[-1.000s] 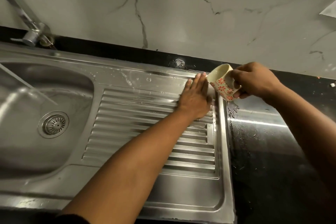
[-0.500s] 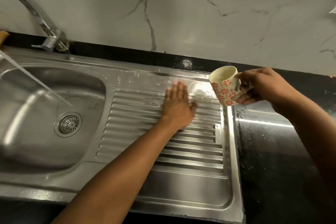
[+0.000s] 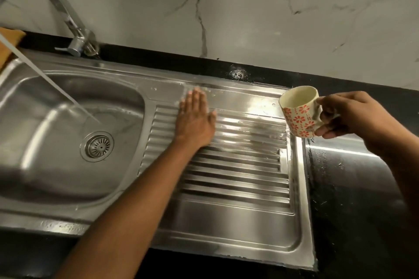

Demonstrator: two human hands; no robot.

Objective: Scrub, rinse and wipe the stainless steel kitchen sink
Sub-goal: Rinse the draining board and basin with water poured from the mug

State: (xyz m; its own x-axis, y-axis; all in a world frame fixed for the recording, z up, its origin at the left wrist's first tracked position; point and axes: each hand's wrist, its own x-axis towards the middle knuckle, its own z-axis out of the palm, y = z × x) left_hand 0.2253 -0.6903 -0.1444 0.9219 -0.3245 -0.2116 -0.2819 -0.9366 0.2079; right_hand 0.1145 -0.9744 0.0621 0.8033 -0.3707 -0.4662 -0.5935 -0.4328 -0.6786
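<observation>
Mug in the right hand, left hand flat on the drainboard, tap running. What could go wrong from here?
1. The mug in the right hand hangs over the sink's right rim; a pour may spill onto the black counter.
2. The left hand presses the wet ribbed drainboard and could slip.
3. The tap stream hits the basin at a slant and may splash.

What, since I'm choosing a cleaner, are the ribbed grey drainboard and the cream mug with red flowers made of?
Ribbed grey drainboard: apparently stainless steel, brushed and glossy; light streaks along its ridges. Cream mug with red flowers: probably glazed ceramic; thick rim, smooth printed pattern, though plastic cannot be excluded.
</observation>
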